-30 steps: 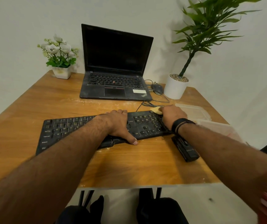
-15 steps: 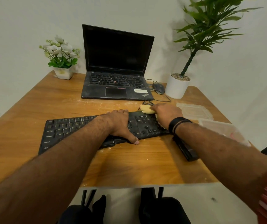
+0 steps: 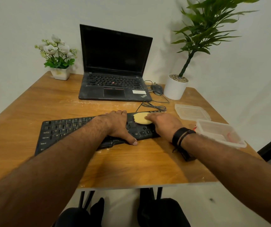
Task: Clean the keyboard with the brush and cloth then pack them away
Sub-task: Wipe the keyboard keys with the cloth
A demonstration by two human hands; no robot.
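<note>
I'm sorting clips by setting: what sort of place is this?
Probably a home or small-office desk: a wooden table against a wall, with an open laptop, a wired mouse and potted plants.

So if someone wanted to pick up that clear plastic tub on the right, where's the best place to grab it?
Probably by the rim of the tub, from above. It sits upright with its lid off and lying beside it, so the open top and flared lip are exposed. The right hand is nearest, though it now presses the cloth on the keyboard.
</note>
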